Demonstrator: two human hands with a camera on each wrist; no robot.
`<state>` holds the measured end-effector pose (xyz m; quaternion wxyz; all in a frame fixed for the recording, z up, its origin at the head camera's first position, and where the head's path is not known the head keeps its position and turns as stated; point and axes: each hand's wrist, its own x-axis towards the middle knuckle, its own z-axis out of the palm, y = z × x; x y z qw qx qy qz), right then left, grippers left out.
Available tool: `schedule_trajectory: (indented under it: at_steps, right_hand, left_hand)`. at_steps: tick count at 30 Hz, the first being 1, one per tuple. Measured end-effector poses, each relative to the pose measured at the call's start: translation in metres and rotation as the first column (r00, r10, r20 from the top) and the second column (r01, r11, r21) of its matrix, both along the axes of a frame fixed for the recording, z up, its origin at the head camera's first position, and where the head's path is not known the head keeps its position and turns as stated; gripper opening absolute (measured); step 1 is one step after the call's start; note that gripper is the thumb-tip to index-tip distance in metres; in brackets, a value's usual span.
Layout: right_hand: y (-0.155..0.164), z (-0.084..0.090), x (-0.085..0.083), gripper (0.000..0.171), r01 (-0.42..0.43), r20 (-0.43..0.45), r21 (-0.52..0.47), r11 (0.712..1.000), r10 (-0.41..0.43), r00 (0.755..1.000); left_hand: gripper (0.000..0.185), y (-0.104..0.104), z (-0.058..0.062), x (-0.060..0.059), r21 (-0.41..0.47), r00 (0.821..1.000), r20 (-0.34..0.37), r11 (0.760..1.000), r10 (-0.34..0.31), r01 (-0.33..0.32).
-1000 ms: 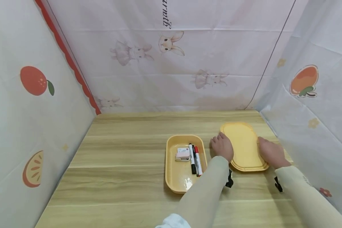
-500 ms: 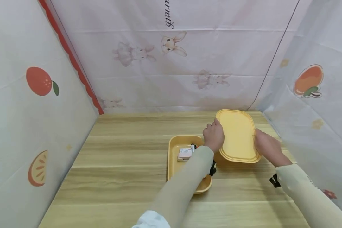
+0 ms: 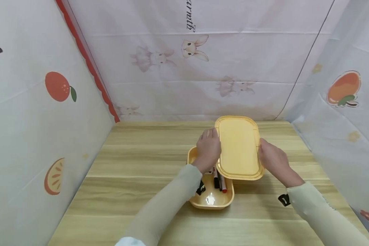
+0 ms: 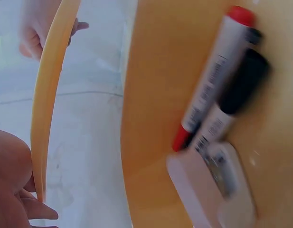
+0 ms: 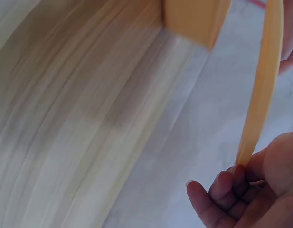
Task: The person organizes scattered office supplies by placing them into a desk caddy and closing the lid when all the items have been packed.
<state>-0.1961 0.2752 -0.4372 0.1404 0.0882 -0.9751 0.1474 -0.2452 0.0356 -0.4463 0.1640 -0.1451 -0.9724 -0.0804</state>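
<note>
Both hands hold a flat yellow lid [image 3: 238, 147] up above the table, partly over a yellow box [image 3: 210, 201]. My left hand [image 3: 208, 148] grips its left edge, and my right hand [image 3: 273, 157] pinches the right edge between thumb and curled fingers. In the left wrist view the lid [image 4: 46, 95] appears edge-on. Inside the box lie a red-capped marker [image 4: 212, 76], a black-capped marker [image 4: 231, 95] and a small pale pink stapler-like object [image 4: 208, 185]. Another dark pen is mostly hidden behind the markers. From the head view, the left hand and lid cover the box's far part.
The box stands on a wood-grain table [image 3: 135, 191]. A printed cloth wall [image 3: 172, 85] rises behind the table, with further cloth walls at the left and right sides. A black strap [image 3: 284, 200] hangs at the right wrist.
The lid has been lifted off the table and carried left, from beside the box to partly over it. Both hands moved with it. The view has shifted slightly to the left.
</note>
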Motion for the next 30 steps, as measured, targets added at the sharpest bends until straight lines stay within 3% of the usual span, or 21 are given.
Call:
schedule_trajectory:
  at_steps: [7, 15, 19, 23, 30]
  right_hand:
    - [-0.044, -0.006, 0.010, 0.015, -0.066, -0.081, 0.002, 0.998, 0.066, 0.995]
    - [-0.078, -0.016, 0.013, 0.014, -0.116, -0.098, -0.047, 0.992, 0.111, 0.989]
    - [-0.087, -0.020, 0.010, 0.018, -0.114, -0.085, -0.090, 0.989, 0.106, 0.991]
    - [-0.094, -0.020, 0.008, 0.029, -0.117, -0.072, -0.093, 0.989, 0.111, 0.991]
    - [-0.101, -0.013, 0.009, 0.015, -0.135, -0.114, -0.082, 0.987, 0.126, 0.986]
  left_hand:
    - [0.041, -0.048, -0.003, 0.019, 0.107, 1.000, -0.002, 0.994, 0.025, -0.024]
    - [0.039, -0.088, -0.011, 0.041, 0.190, 0.993, -0.109, 0.982, 0.039, -0.018]
    - [0.039, -0.101, -0.017, 0.050, 0.241, 0.991, -0.130, 0.970, 0.039, -0.007]
    - [0.041, -0.109, -0.023, 0.056, 0.285, 0.991, -0.120, 0.958, 0.067, -0.030]
    - [0.045, -0.114, -0.031, 0.059, 0.360, 0.995, -0.020, 0.929, 0.095, -0.082]
